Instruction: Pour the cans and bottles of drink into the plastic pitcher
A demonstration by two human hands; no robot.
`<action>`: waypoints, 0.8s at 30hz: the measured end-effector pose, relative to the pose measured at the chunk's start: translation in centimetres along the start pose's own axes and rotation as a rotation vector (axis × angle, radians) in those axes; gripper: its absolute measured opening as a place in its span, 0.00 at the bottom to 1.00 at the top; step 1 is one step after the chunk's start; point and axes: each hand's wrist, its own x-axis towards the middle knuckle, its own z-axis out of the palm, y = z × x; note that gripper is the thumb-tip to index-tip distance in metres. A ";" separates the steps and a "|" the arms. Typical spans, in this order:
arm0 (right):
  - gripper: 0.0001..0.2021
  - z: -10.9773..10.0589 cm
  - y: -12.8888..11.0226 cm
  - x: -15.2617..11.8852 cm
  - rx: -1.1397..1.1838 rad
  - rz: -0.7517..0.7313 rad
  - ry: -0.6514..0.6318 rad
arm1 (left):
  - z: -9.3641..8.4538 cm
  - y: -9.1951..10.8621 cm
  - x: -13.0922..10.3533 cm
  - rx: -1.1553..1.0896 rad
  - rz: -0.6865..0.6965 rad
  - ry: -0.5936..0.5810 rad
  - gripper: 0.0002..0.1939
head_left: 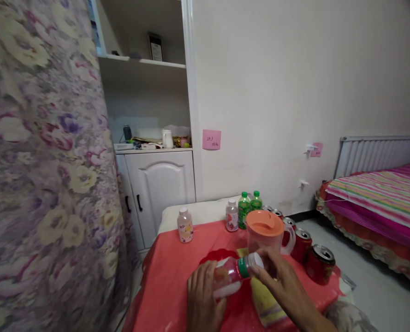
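My left hand is wrapped round the body of a clear plastic bottle with a green band at its neck. The bottle lies tilted on its side in the air, its neck towards the right. At that end, the thumb and fingers of my right hand are closed on the white cap. Beneath the bottle is a red dish, mostly hidden by my hands. A yellow cloth lies under my right hand. Just behind that hand stands a clear pitcher with an orange lid.
A clear bottle stands at the table's back left, another clear bottle nearer the middle. Two green bottles are behind the pitcher. Several red cans line the right side of the red tablecloth. A bed is farther right.
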 end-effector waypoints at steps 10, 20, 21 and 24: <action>0.14 -1.7 -0.4 0.0 -0.005 -0.265 -0.064 | 0.4 0.1 0.8 -0.282 -0.273 -0.242 0.29; 0.21 -2.2 -1.5 0.4 0.018 -0.236 -0.089 | 0.3 0.0 0.9 -0.591 -0.428 -0.256 0.35; 0.18 -1.9 -1.6 0.5 0.014 -0.197 -0.062 | 0.4 -0.1 0.8 -0.595 -0.437 -0.253 0.36; 0.10 -1.6 -2.0 0.5 -0.009 -0.176 -0.039 | 0.5 -0.3 0.6 -0.596 -0.458 -0.260 0.36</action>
